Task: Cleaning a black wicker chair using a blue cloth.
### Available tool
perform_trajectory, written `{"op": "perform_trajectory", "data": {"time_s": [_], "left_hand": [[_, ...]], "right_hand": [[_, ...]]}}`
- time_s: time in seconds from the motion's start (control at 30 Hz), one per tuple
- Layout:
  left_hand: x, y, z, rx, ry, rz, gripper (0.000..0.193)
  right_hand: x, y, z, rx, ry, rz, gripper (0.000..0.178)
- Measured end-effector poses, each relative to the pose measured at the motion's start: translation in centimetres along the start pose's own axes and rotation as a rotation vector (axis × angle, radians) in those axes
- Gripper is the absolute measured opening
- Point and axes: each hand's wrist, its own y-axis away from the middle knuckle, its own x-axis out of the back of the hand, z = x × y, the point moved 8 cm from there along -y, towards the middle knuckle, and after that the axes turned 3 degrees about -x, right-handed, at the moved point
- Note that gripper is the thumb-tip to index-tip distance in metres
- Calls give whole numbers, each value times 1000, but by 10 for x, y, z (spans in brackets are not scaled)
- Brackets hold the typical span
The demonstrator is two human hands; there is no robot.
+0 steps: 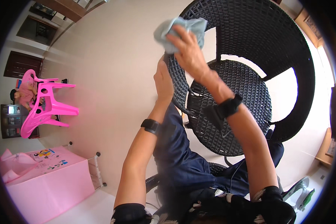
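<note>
A black woven wicker chair (265, 33) with a curved back and a round seat (231, 108) stands in front of me. My right hand (190, 54) presses a pale blue-grey cloth (162, 34) over the front end of the chair's left arm, its fingers bent on the cloth. Just below, my left hand (163, 82) is closed round the edge of the same arm. The cloth hides the part of the arm under it, and the left fingertips are out of sight behind the edge.
At the left lies a bright pink plastic chair (50, 102), with a person (26, 95) beyond it. A pink fabric box (52, 186) on a white metal frame (97, 171) is at lower left. A whitish object with a green part (307, 199) sits at lower right.
</note>
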Motion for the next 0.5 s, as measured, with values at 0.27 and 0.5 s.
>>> {"op": "perform_trajectory", "data": {"time_s": [0.27, 0.5], "left_hand": [[-4, 3, -33, 124, 306, 27, 49], [9, 1, -13, 62, -119, 70, 52]], "right_hand": [[-20, 112, -12, -421, -316, -178, 45], [-23, 193, -22, -436, -374, -606, 40]]}}
